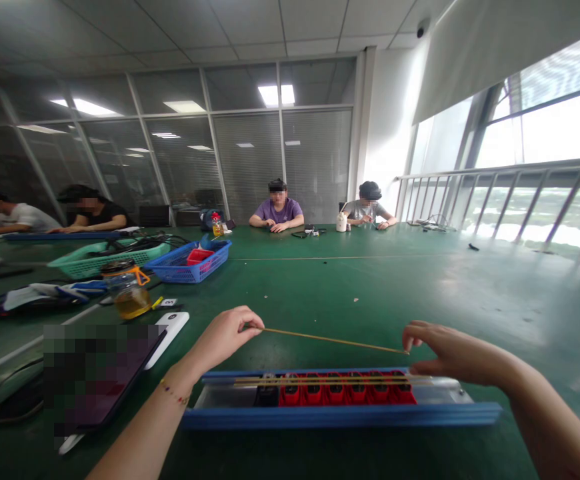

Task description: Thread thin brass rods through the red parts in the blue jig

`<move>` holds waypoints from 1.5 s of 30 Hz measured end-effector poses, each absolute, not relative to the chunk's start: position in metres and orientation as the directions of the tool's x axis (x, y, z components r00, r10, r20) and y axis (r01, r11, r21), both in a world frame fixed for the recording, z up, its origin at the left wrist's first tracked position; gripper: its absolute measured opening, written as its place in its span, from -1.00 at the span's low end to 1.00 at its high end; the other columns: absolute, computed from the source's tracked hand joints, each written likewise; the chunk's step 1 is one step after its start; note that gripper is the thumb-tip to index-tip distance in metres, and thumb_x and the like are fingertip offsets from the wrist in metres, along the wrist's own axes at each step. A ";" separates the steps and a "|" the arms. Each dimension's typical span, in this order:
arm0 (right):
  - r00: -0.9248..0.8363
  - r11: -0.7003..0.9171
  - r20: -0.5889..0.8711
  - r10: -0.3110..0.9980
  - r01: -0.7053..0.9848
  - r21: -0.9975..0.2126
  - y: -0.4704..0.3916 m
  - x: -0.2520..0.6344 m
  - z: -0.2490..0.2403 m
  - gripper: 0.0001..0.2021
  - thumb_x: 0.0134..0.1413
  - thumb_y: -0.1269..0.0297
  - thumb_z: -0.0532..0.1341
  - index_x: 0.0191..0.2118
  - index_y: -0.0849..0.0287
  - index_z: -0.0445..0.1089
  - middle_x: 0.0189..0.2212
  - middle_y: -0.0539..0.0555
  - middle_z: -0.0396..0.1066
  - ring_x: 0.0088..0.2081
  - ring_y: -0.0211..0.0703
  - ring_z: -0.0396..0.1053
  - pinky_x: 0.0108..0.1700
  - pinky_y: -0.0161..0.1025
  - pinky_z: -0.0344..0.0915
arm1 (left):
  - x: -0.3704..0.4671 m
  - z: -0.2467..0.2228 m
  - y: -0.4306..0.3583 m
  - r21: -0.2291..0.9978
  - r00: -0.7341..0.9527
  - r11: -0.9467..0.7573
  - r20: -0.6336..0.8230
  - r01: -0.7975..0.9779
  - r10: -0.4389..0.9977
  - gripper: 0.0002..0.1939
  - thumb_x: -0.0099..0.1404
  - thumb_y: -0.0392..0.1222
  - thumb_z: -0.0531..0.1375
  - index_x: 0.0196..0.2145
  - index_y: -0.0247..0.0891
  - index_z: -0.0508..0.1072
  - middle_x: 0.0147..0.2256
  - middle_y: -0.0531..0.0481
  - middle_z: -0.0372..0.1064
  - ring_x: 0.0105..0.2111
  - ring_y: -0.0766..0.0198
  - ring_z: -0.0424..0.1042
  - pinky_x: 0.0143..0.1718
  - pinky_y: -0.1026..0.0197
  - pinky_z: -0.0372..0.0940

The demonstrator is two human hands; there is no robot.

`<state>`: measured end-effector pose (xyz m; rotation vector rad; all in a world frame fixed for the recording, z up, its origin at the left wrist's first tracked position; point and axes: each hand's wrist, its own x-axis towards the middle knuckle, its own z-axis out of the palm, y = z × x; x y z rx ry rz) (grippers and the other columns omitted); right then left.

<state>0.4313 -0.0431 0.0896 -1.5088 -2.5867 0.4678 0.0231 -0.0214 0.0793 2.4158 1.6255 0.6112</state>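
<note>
My left hand (235, 328) pinches one end of a thin wooden stick (330, 339), which stretches across above the table. At its other end is my right hand (437, 348), a bent fingertip at or touching the stick's tip and the thumb held apart below. Beneath both hands lies a long tray with blue rails (340, 417) and a metallic bed. A row of several red holders (335, 393) with dark parts fills its middle, with a black holder (267, 393) at the left end. More thin sticks (320, 382) rest lengthwise across the holders.
Left of me lie a dark-screened tablet (125, 380), a white device (170, 337) and a jar of yellowish liquid (133, 300). Farther off are a blue basket (185, 270) and a green basket (70, 265). Several people sit around the green table (470, 293).
</note>
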 end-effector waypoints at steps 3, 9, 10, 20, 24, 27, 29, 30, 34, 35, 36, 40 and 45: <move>-0.473 0.445 -0.028 0.880 0.846 -0.295 -0.045 0.430 0.091 -0.56 -0.12 0.01 0.16 -0.09 0.08 0.24 -0.10 0.11 0.24 -0.12 0.01 0.25 -0.15 -0.15 0.20 | 0.026 0.061 -0.012 0.347 0.334 -0.384 0.195 0.856 0.922 -0.81 0.14 -0.12 0.07 -0.40 -0.18 0.45 -0.38 0.05 0.36 -0.42 0.33 0.29 -0.40 0.32 0.10; -0.526 0.470 -0.119 0.842 0.823 -0.318 -0.051 0.421 0.093 -0.62 -0.11 0.02 0.16 -0.14 0.06 0.31 -0.15 0.09 0.32 -0.15 0.01 0.27 -0.16 -0.15 0.20 | 0.030 0.032 -0.001 0.305 0.319 -0.332 0.094 0.892 0.943 -0.84 0.12 -0.16 0.08 -0.39 -0.15 0.46 -0.38 0.06 0.39 -0.36 0.29 0.34 -0.36 0.32 0.12; -0.542 0.482 -0.129 0.830 0.815 -0.321 -0.052 0.419 0.093 -0.64 -0.10 0.03 0.16 -0.16 0.07 0.32 -0.18 0.08 0.34 -0.16 0.00 0.28 -0.16 -0.16 0.20 | 0.030 0.029 0.000 0.299 0.312 -0.322 0.082 0.898 0.946 -0.84 0.12 -0.17 0.08 -0.38 -0.14 0.46 -0.37 0.06 0.40 -0.35 0.29 0.35 -0.36 0.31 0.13; -0.550 0.482 -0.203 0.810 0.822 -0.303 -0.048 0.410 0.084 -0.77 -0.06 0.11 0.13 -0.28 0.07 0.37 -0.39 0.00 0.44 -0.39 -0.14 0.35 -0.37 -0.28 0.20 | 0.029 0.016 0.001 0.269 0.298 -0.287 0.000 0.919 0.954 -0.83 0.12 -0.21 0.09 -0.37 -0.12 0.47 -0.32 0.05 0.44 -0.28 0.27 0.37 -0.24 0.28 0.15; -0.525 0.484 -0.165 0.835 0.843 -0.236 -0.046 0.411 0.081 -0.77 -0.02 0.08 0.09 -0.36 0.09 0.38 -0.40 0.02 0.44 -0.38 -0.11 0.35 -0.35 -0.25 0.18 | 0.030 0.015 0.001 0.274 0.305 -0.299 0.022 0.914 0.952 -0.82 0.12 -0.22 0.07 -0.37 -0.12 0.46 -0.33 0.05 0.44 -0.29 0.28 0.37 -0.26 0.28 0.16; -0.533 0.488 -0.176 0.828 0.838 -0.243 -0.045 0.410 0.080 -0.75 0.00 0.09 0.07 -0.36 0.11 0.38 -0.40 0.03 0.44 -0.38 -0.11 0.35 -0.39 -0.27 0.18 | 0.031 0.017 0.000 0.281 0.304 -0.301 0.034 0.911 0.952 -0.81 0.13 -0.22 0.05 -0.35 -0.13 0.45 -0.30 0.03 0.44 -0.27 0.27 0.37 -0.25 0.28 0.16; -0.548 0.495 -0.186 0.815 0.827 -0.268 -0.045 0.409 0.081 -0.76 0.02 0.10 0.06 -0.35 0.11 0.38 -0.39 0.03 0.44 -0.39 -0.12 0.34 -0.41 -0.28 0.18 | 0.032 0.017 -0.001 0.287 0.302 -0.295 0.021 0.911 0.953 -0.81 0.14 -0.22 0.05 -0.35 -0.15 0.45 -0.30 0.02 0.44 -0.28 0.28 0.37 -0.26 0.28 0.17; -0.554 0.498 -0.187 0.811 0.822 -0.277 -0.045 0.409 0.082 -0.76 0.03 0.11 0.05 -0.35 0.12 0.39 -0.39 0.03 0.44 -0.39 -0.13 0.34 -0.41 -0.28 0.18 | 0.032 0.017 -0.001 0.291 0.302 -0.293 0.015 0.911 0.953 -0.81 0.14 -0.22 0.04 -0.34 -0.16 0.45 -0.30 0.02 0.44 -0.28 0.28 0.37 -0.27 0.28 0.17; -0.583 0.517 -0.176 0.793 0.798 -0.309 -0.045 0.409 0.084 -0.74 0.06 0.12 0.03 -0.35 0.11 0.39 -0.40 0.03 0.43 -0.40 -0.16 0.33 -0.40 -0.30 0.18 | 0.031 0.015 0.000 0.298 0.306 -0.299 0.026 0.907 0.952 -0.81 0.15 -0.21 0.04 -0.34 -0.17 0.44 -0.31 0.01 0.42 -0.30 0.28 0.36 -0.29 0.29 0.18; -0.590 0.525 -0.167 0.790 0.791 -0.315 -0.045 0.409 0.084 -0.73 0.08 0.12 0.02 -0.35 0.11 0.40 -0.40 0.04 0.43 -0.40 -0.17 0.33 -0.39 -0.30 0.18 | 0.031 0.014 0.000 0.300 0.310 -0.305 0.031 0.904 0.950 -0.81 0.15 -0.20 0.04 -0.35 -0.17 0.44 -0.31 0.01 0.42 -0.30 0.28 0.36 -0.29 0.29 0.18; -0.596 0.530 -0.157 0.787 0.785 -0.321 -0.045 0.410 0.084 -0.72 0.09 0.12 0.00 -0.34 0.11 0.41 -0.40 0.04 0.42 -0.39 -0.17 0.32 -0.39 -0.30 0.19 | 0.030 0.013 0.000 0.304 0.315 -0.309 0.030 0.901 0.949 -0.81 0.15 -0.19 0.04 -0.35 -0.18 0.44 -0.31 0.01 0.41 -0.30 0.28 0.36 -0.29 0.29 0.18; -0.614 0.544 -0.132 0.778 0.764 -0.347 -0.046 0.415 0.089 -0.67 0.10 0.09 -0.02 -0.33 0.13 0.42 -0.38 0.07 0.39 -0.37 -0.17 0.30 -0.35 -0.31 0.20 | 0.027 0.009 0.003 0.316 0.333 -0.324 0.026 0.892 0.943 -0.82 0.14 -0.17 0.05 -0.36 -0.20 0.44 -0.31 0.00 0.38 -0.31 0.28 0.35 -0.30 0.30 0.17; -0.601 0.484 -0.116 0.791 0.731 -0.481 -0.051 0.415 0.101 -0.61 0.13 0.02 -0.09 -0.36 0.17 0.35 -0.44 0.05 0.35 -0.40 -0.20 0.29 -0.35 -0.32 0.21 | 0.026 0.007 0.004 0.315 0.335 -0.331 0.042 0.889 0.941 -0.82 0.15 -0.18 0.05 -0.35 -0.19 0.43 -0.32 0.01 0.37 -0.32 0.29 0.34 -0.29 0.30 0.16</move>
